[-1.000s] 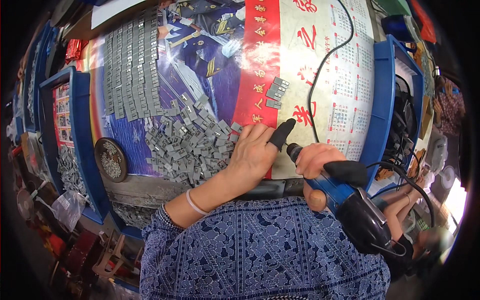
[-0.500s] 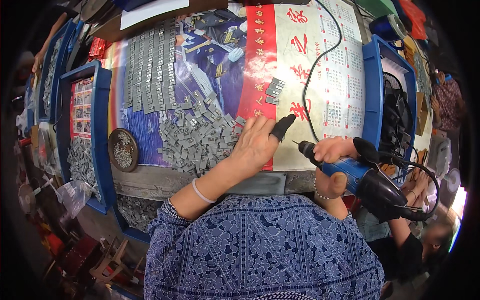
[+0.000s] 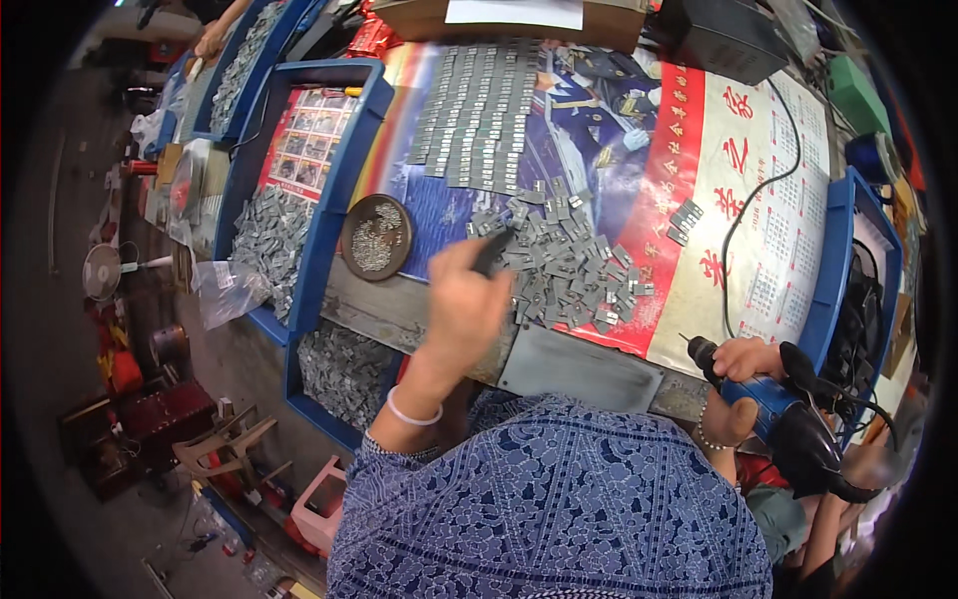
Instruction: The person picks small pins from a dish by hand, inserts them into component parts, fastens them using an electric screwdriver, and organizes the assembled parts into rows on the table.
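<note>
My right hand (image 3: 743, 371) is wrapped round a corded blue and black power screwdriver (image 3: 773, 404) at the table's near right, its thin bit pointing up and left. My left hand (image 3: 467, 304), slightly blurred, hovers at the left edge of a heap of small grey metal parts (image 3: 579, 265). A black cover sits on one of its fingers; the other fingertips are hidden, so whether it pinches anything does not show. Beside it stands a round brown dish (image 3: 349, 262) of tiny silvery pieces. Beyond the heap lie neat rows of grey parts (image 3: 474, 115). A few more (image 3: 685, 222) lie apart at right.
Blue bins (image 3: 324, 190) line the left side, holding grey parts, and another blue bin (image 3: 838, 260) with black items stands at right. The tool's black cord (image 3: 731, 260) crosses the printed poster sheet. A cardboard box (image 3: 609, 22) sits at the far edge.
The view has swung left, so the table appears farther right. My left hand has moved from the heap's right side to its left, near the dish. My right hand still holds the screwdriver.
</note>
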`<action>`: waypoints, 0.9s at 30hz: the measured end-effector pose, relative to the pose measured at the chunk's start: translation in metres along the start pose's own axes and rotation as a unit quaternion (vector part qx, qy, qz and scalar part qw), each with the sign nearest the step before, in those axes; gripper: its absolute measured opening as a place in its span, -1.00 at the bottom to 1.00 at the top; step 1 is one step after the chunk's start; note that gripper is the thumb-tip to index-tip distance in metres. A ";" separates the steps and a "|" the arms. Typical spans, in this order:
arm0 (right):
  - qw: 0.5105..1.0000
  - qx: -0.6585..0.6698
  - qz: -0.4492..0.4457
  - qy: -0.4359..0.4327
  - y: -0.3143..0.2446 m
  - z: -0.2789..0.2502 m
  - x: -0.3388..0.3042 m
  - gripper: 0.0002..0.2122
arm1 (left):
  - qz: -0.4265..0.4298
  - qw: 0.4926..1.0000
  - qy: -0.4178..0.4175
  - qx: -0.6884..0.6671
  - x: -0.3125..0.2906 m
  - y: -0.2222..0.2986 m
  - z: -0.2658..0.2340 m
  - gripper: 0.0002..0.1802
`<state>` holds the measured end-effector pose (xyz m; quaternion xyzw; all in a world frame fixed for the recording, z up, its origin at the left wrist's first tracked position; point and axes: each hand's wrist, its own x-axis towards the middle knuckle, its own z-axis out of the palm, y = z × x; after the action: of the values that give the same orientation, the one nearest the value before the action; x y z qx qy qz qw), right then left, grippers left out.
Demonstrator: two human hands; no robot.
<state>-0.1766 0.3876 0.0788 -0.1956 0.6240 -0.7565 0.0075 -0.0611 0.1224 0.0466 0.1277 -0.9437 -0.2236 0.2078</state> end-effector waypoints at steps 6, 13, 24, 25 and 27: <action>1.000 0.006 0.014 -0.027 0.000 0.015 -0.002 -0.58 | -0.203 0.964 0.147 0.087 -0.024 -0.092 -0.040 -0.77; 0.999 -0.029 0.019 -0.040 -0.012 0.020 -0.007 -0.61 | -0.193 0.967 0.112 0.123 -0.023 -0.138 -0.018 -0.84; 0.997 -0.002 0.053 -0.050 -0.013 0.019 -0.004 -0.61 | -0.177 0.973 0.080 0.128 -0.022 -0.149 -0.018 -0.85; 0.997 -0.005 0.060 -0.058 -0.012 0.016 -0.005 -0.61 | -0.173 0.975 0.084 0.112 -0.022 -0.147 -0.019 -0.85; 0.995 -0.005 0.067 -0.067 -0.011 0.014 -0.005 -0.62 | -0.190 0.973 0.086 0.101 -0.020 -0.141 -0.021 -0.86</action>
<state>-0.1649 0.3787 0.0898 -0.2037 0.6375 -0.7363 0.0995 -0.0131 -0.0013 -0.0103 0.3441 -0.8983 -0.1508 0.2279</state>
